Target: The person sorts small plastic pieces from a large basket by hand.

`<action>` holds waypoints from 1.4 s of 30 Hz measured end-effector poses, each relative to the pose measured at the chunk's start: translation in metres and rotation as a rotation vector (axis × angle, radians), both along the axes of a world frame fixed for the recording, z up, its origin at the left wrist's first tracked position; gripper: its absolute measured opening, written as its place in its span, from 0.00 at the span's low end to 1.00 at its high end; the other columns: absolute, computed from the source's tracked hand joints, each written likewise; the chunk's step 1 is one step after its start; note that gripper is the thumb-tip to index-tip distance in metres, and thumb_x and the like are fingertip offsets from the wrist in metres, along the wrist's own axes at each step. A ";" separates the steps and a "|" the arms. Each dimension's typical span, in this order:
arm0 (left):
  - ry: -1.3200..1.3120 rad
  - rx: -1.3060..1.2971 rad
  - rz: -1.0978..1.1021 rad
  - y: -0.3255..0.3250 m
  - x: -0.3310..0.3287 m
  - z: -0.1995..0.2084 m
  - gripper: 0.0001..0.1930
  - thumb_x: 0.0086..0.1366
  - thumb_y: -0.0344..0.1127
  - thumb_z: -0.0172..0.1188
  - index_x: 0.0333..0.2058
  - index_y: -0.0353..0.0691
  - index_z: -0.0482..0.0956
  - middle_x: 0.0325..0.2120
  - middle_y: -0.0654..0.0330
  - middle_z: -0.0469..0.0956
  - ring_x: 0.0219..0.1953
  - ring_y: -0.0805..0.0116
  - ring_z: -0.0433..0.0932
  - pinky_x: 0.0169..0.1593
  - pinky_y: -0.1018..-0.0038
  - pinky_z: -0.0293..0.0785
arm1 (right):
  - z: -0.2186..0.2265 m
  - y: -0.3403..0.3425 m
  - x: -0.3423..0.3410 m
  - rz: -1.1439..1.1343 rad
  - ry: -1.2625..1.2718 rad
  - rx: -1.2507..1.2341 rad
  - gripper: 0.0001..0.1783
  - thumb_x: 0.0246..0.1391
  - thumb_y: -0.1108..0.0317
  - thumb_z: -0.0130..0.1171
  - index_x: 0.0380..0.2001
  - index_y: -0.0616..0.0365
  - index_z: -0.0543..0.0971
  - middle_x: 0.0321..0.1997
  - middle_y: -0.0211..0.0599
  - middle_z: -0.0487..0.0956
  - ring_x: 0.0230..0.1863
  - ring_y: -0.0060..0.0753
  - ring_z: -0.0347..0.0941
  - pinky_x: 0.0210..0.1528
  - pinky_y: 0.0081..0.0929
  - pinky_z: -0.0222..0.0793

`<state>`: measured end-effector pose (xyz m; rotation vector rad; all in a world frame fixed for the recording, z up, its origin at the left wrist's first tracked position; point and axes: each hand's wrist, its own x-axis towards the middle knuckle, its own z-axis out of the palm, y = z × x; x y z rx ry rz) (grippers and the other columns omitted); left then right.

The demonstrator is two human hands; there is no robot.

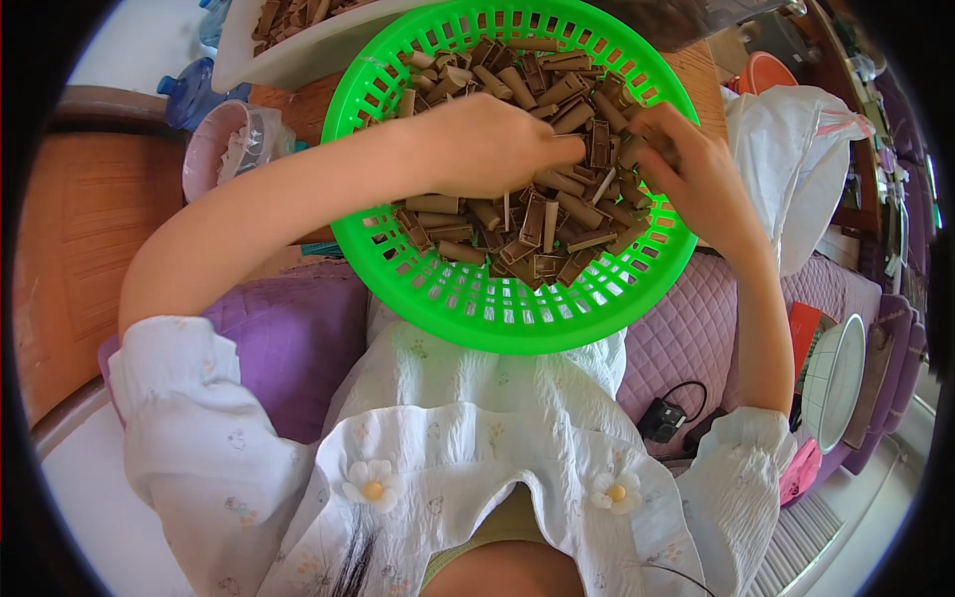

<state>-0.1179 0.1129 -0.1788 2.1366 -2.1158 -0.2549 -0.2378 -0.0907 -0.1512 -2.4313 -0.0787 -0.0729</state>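
Observation:
A round bright-green plastic basket (497,336) with slotted sides rests at my lap and against the table. Heaped inside are many small brown channel-shaped pieces (547,224) that look like plastic. Reaching in from the left, my left hand (487,147) is over the heap with its fingers closed; whatever they pinch is hidden from this view. At the basket's right side, my right hand (691,169) has curled fingers, with thumb and fingertips around one brown piece (631,151). Both hands are inside the basket's rim, a short distance apart.
Behind the basket, a white bin (288,62) holds more brown pieces on a wooden table (701,85). A pink bucket (204,149) and blue water jug (189,95) are at left. On the right are a white sack (796,149), a black adapter (662,420) and a quilted purple seat (686,318).

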 end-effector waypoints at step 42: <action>0.376 -0.145 0.542 0.015 0.061 0.007 0.11 0.55 0.36 0.59 0.30 0.39 0.67 0.19 0.60 0.66 0.24 0.68 0.67 0.29 0.71 0.63 | -0.023 0.002 0.078 0.223 -0.196 -0.327 0.10 0.47 0.72 0.57 0.36 0.57 0.74 0.33 0.41 0.75 0.34 0.46 0.74 0.38 0.39 0.70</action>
